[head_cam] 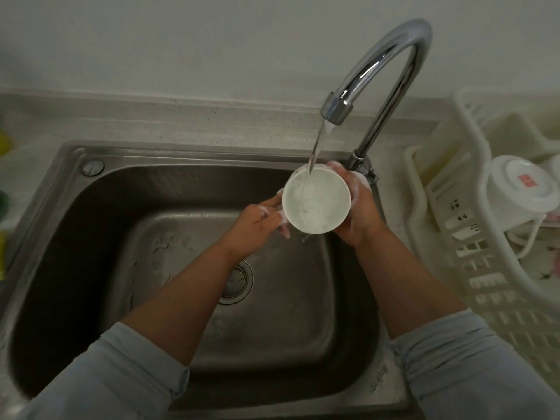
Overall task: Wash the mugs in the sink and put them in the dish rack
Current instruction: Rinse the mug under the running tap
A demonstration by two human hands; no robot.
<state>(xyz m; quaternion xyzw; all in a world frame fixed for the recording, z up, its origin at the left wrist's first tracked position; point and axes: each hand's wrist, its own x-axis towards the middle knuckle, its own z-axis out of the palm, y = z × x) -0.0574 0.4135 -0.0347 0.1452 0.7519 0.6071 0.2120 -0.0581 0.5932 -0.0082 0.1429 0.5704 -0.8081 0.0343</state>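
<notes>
Both hands held one white mug [316,204] between them. The right hand [360,209] was wrapped round the right side of the mug, with its fingers curled against the wall. The left hand [257,221] gripped the left side, with its fingertips curled at the wall. I could not tell if they held the handle, because it was hidden. White foam [362,178] covered the fingers of both hands.

The mug was kept upright, with its mouth up, above the back right corner of the sink [91,189] and not touching the bottom. A thin stream of water [316,147] ran from the spout of the curved chrome tap [388,65] into the mug, near its back rim. Inside, the mug looked wet and foamy. The round drain [239,283] lay in the middle of the sink bottom, partly behind the left forearm. Light blue sleeves [121,374] were rolled up on both arms.

A white plastic dish rack [472,268] stood on the counter [181,122] just beside the right edge of the sink. In the rack, a second mug [521,189] lay upside down and tilted, with a small red mark on its base.
</notes>
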